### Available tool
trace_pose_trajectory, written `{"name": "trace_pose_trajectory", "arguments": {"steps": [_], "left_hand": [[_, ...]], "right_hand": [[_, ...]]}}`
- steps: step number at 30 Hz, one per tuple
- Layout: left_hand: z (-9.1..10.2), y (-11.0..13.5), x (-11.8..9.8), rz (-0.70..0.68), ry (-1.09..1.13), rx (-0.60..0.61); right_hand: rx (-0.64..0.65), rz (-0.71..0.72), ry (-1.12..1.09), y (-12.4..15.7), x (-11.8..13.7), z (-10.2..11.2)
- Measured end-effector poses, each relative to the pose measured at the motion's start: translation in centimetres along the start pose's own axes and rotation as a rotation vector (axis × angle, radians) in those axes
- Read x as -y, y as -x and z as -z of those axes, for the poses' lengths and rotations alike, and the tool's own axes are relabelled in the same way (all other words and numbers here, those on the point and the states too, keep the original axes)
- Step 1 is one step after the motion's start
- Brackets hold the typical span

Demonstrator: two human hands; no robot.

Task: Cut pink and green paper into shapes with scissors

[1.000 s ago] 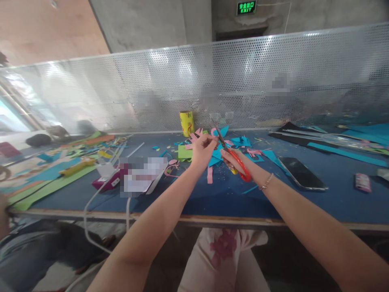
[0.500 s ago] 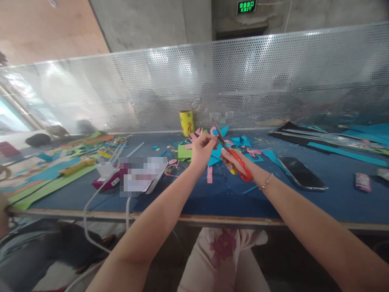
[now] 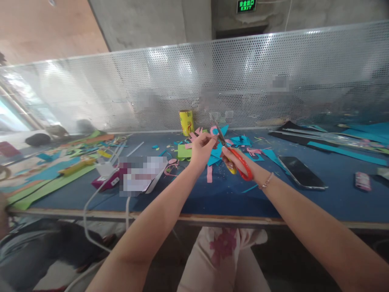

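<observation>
My right hand [image 3: 231, 157] is closed around the handles of a pair of scissors [image 3: 246, 172]. They show red, with some yellow beside the fingers. The metal blades point up and away, close by the fingertips of my left hand [image 3: 204, 147]. That hand is in a pinch; whatever lies between its fingers is too small to make out. Under and behind both hands spreads a heap of cut paper: blue scraps [image 3: 242, 140], pink pieces [image 3: 209, 174] and a green piece [image 3: 184, 153].
A yellow roll [image 3: 186, 122] stands before the perforated metal screen [image 3: 170, 89]. Right of my hands lies a phone [image 3: 300, 172]. On the left are a propped device, partly blurred, a white cable [image 3: 88, 219] and long green sheets [image 3: 45, 184]. Another person's leg [image 3: 45, 251] shows at lower left.
The scissors and my right hand have shifted very slightly; the handles sit a touch further right. My left hand stays in nearly the same place, still pinching.
</observation>
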State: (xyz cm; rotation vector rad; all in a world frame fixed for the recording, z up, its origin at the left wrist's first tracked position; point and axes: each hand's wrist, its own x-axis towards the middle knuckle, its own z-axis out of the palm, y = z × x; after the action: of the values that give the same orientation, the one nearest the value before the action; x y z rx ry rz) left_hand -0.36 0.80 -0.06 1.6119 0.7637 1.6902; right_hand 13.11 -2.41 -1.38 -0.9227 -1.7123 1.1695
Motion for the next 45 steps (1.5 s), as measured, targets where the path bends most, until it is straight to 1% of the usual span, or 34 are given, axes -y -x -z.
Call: {"name": "trace_pose_trajectory", "arguments": {"steps": [8, 14, 17, 20, 25, 31, 38, 45], "left_hand": [[-0.1, 0.1, -0.1, 0.000, 0.012, -0.004], [-0.1, 0.0, 0.1, 0.020, 0.034, -0.018], [-0.2, 0.0, 0.1, 0.015, 0.058, -0.029], [-0.3, 0.0, 0.1, 0.009, 0.036, -0.057], [0.0, -0.1, 0.2, -0.007, -0.026, -0.077], [0.1, -0.2, 0.1, -0.001, 0.014, -0.093], [0.0, -0.1, -0.1, 0.017, 0.029, -0.065], [0.1, -0.1, -0.1, -0.009, 0.029, -0.050]], "right_hand": [[-0.058, 0.028, 0.093, -0.1, 0.4, -0.2], [-0.090, 0.007, 0.078, -0.3, -0.1, -0.4], [-0.084, -0.008, 0.070, -0.5, -0.6, -0.4], [-0.069, -0.028, 0.065, -0.6, -0.8, -0.4], [-0.059, -0.071, 0.024, -0.4, -0.2, -0.5], [-0.010, -0.063, -0.023, -0.2, -0.1, -0.3], [-0.009, -0.059, -0.028, 0.0, 0.2, -0.3], [-0.022, -0.079, -0.027, 0.0, 0.2, -0.2]]}}
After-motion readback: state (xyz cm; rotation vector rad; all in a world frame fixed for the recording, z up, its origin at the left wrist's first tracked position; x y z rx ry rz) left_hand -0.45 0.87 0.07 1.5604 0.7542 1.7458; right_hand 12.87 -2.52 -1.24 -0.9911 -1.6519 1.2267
